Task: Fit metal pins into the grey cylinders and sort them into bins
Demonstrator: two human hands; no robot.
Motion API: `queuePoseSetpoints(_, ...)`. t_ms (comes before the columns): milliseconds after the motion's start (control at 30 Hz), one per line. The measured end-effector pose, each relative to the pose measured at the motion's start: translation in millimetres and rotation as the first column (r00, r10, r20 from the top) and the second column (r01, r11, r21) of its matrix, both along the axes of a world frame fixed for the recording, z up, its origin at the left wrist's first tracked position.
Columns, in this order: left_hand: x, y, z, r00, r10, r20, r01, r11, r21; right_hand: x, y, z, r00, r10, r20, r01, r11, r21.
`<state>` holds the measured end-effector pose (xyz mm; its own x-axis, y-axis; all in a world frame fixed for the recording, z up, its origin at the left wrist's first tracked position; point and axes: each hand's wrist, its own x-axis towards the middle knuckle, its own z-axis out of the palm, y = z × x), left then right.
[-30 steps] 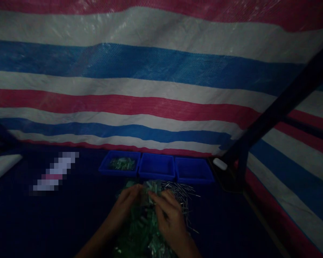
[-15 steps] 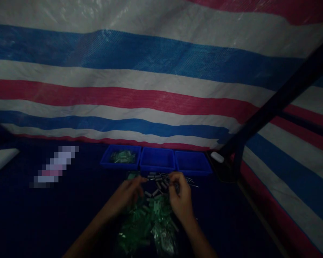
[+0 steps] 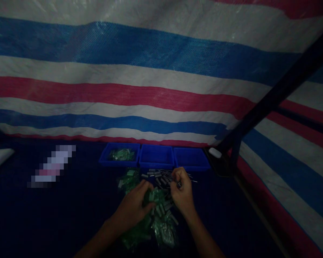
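Note:
My left hand point(image 3: 136, 202) reaches over the pile of green pieces in clear plastic bags point(image 3: 157, 197). Its thumb and fingers are apart, touching the top of the pile. To the right, my right hand point(image 3: 182, 191) is curled closed around something small and dark, too dim to name. Beside it lie small grey cylinders point(image 3: 158, 181) with thin metal rods point(image 3: 193, 181) sticking out past the hand. More bagged green pieces point(image 3: 129, 177) lie beyond my left hand, and a clear bag with pale pieces point(image 3: 165, 231) lies nearest me.
Three blue bins stand in a row at the back: the left bin point(image 3: 104, 157) holds bagged green pieces, beside the middle bin point(image 3: 157, 156) and right bin point(image 3: 191, 158). A white rounded object point(image 3: 215, 153) sits right of them. Striped sheeting point(image 3: 123, 96) hangs behind.
My left hand has come down and right from near the cylinders onto the green pile, uncovering green pieces behind it. My right hand has stayed nearly in place, curling more tightly.

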<state>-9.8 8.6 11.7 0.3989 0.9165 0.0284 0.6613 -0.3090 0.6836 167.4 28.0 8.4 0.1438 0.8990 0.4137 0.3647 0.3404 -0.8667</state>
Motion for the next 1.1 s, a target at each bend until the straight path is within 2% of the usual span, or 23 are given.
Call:
queuePoseSetpoints(133, -3.2, 5.8, 5.1, 0.973, 0.146, 0.181, -0.176, 0.972, 0.158, -4.2, -6.3, 6.8, 0.989, 0.139, 0.042, -0.135, 0.987, -0.084)
queuePoseSetpoints(233, -5.0, 3.7, 2.3, 0.959, 0.163, 0.230, -0.235, 0.914, 0.330, -11.8, -12.9, 14.0, 0.964, 0.259, -0.055, -0.264, 0.949, -0.171)
queuePoseSetpoints(333, -1.5, -2.7, -4.4, 0.963, 0.117, 0.242, -0.215, 0.875, 0.433, -18.7, -15.3, 14.8, 0.911, 0.301, -0.282, -0.387, 0.859, -0.334)
queuePoseSetpoints(400, 2.3, -6.0, -5.8, 0.962, 0.109, 0.250, -0.212, 0.876, 0.434, -19.8, -13.6, 12.8, 0.865, 0.302, -0.401, -0.461, 0.796, -0.393)
queuePoseSetpoints(433, 3.7, -6.5, -4.7, 0.959, 0.122, 0.255, -0.221, 0.886, 0.408, -19.2, -12.1, 11.8, 0.854, 0.289, -0.432, -0.466, 0.794, -0.391)
queuePoseSetpoints(467, 4.4, -6.2, -2.5, 0.954, 0.142, 0.264, -0.235, 0.900, 0.367, -17.9, -10.4, 11.1, 0.862, 0.260, -0.435, -0.436, 0.819, -0.373)
queuePoseSetpoints(533, 3.3, -3.3, 3.5, 0.939, 0.170, 0.300, -0.244, 0.942, 0.230, -14.6, -7.8, 11.1, 0.918, 0.170, -0.357, -0.279, 0.919, -0.279)
queuePoseSetpoints(600, -0.1, 1.2, 7.8, 0.908, 0.187, 0.376, -0.201, 0.980, 0.000, -12.2, -7.8, 12.2, 0.974, 0.123, -0.192, -0.147, 0.982, -0.115)
queuePoseSetpoints(633, -2.0, 3.2, 8.1, 0.878, 0.220, 0.425, -0.174, 0.974, -0.146, -11.8, -9.0, 12.9, 0.988, 0.127, -0.091, -0.130, 0.991, -0.025)
queuePoseSetpoints(667, -3.5, 4.7, 7.2, 0.836, 0.285, 0.468, -0.155, 0.943, -0.296, -12.1, -10.9, 13.3, 0.990, 0.140, 0.009, -0.140, 0.988, 0.061)
queuePoseSetpoints(733, -5.0, 6.2, 3.2, 0.719, 0.475, 0.508, -0.171, 0.829, -0.532, -14.2, -15.8, 13.3, 0.969, 0.160, 0.188, -0.195, 0.964, 0.183)
queuePoseSetpoints(767, -5.1, 6.3, 1.2, 0.659, 0.554, 0.509, -0.193, 0.779, -0.597, -15.6, -18.2, 12.8, 0.951, 0.159, 0.263, -0.217, 0.953, 0.209)
queuePoseSetpoints(800, -5.3, 6.5, 0.2, 0.619, 0.598, 0.509, -0.212, 0.752, -0.624, -16.9, -20.1, 12.0, 0.933, 0.150, 0.327, -0.229, 0.949, 0.217)
queuePoseSetpoints(833, -6.0, 7.2, 0.5, 0.611, 0.602, 0.514, -0.225, 0.755, -0.616, -17.8, -21.3, 11.3, 0.915, 0.140, 0.378, -0.230, 0.951, 0.205)
queuePoseSetpoints(900, -11.1, 11.4, 6.0, 0.672, 0.525, 0.522, -0.258, 0.827, -0.499, -18.1, -21.1, 11.0, 0.893, 0.123, 0.433, -0.204, 0.968, 0.147)
queuePoseSetpoints(967, -22.7, 20.6, 17.4, 0.749, 0.459, 0.478, -0.382, 0.888, -0.254, -15.7, -18.4, 13.9, 0.897, 0.121, 0.425, -0.172, 0.982, 0.084)
queuePoseSetpoints(1000, -30.8, 26.7, 24.5, 0.760, 0.478, 0.440, -0.496, 0.864, -0.083, -13.6, -17.1, 16.9, 0.902, 0.137, 0.410, -0.172, 0.984, 0.051)
queuePoseSetpoints(1033, -39.6, 33.2, 31.5, 0.760, 0.524, 0.385, -0.598, 0.796, 0.098, -11.0, -16.3, 21.0, 0.904, 0.163, 0.396, -0.184, 0.983, 0.016)
queuePoseSetpoints(1067, -48.4, 39.5, 37.9, 0.766, 0.556, 0.321, -0.637, 0.724, 0.265, -8.0, -16.9, 25.6, 0.901, 0.192, 0.388, -0.200, 0.980, -0.019)
queuePoseSetpoints(1100, -56.4, 44.7, 43.1, 0.797, 0.554, 0.240, -0.601, 0.695, 0.394, -4.8, -19.2, 30.4, 0.893, 0.220, 0.393, -0.214, 0.975, -0.060)
